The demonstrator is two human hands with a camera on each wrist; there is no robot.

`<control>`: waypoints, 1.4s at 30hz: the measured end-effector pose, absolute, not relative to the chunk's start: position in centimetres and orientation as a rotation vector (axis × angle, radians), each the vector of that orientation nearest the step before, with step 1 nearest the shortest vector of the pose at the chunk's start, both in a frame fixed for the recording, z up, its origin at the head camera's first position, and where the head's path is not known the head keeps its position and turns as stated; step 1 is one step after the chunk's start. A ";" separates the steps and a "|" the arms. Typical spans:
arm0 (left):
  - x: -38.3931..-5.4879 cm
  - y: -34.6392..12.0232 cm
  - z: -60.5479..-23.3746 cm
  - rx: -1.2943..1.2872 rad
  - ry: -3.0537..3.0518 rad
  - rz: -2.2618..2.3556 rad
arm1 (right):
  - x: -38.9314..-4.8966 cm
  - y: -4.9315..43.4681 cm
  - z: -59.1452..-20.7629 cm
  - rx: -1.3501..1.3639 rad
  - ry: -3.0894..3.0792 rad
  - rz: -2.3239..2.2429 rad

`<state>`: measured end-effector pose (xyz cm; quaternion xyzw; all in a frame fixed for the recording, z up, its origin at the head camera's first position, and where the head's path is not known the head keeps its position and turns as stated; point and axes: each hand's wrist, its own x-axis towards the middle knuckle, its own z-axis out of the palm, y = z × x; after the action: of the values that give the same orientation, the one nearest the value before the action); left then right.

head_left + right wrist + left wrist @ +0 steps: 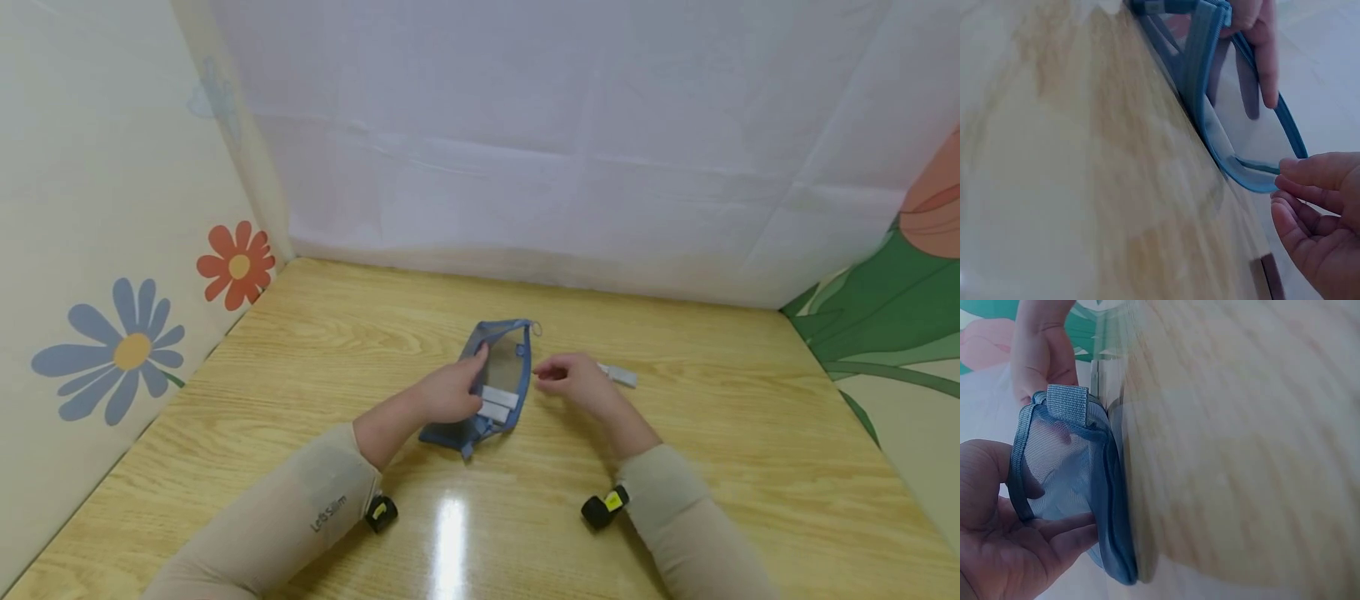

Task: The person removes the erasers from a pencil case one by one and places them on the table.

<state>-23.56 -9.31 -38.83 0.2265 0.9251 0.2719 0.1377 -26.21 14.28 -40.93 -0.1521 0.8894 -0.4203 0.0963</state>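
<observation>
A blue mesh zipper pouch (502, 358) lies on the table with its mouth spread open. Two small white bars (500, 397) show inside it. My left hand (452, 390) grips the pouch's left rim, thumb on one side of the mesh and fingers on the other, as the left wrist view shows. At the opposite rim, the thumb and forefinger of my right hand (1329, 212) pinch the blue edging. Another white bar (621, 376) lies on the table just beyond the right hand, partly hidden by it in the head view.
The wooden table (315, 333) meets a white cloth backdrop (525, 167) at its far edge. A flower-patterned panel (97, 208) borders the left side, and a printed leaf panel (892, 325) the right. Black wrist cameras (381, 512) hang under both sleeves.
</observation>
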 end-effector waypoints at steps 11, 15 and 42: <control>-23.7 -9.5 -39.1 0.654 2.669 0.807 | -25.8 11.8 -41.5 -0.478 2.597 -1.170; -23.7 -9.5 -39.2 0.655 2.673 0.805 | -25.8 11.5 -41.7 -0.527 2.592 -1.157; -23.6 -9.5 -39.2 0.667 2.673 0.804 | -25.5 10.9 -42.1 -0.611 2.655 -1.085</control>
<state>-23.63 -9.51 -39.18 0.2303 0.9228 0.2776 0.1352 -25.47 10.93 -42.06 -0.2070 0.9005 -0.3681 0.1041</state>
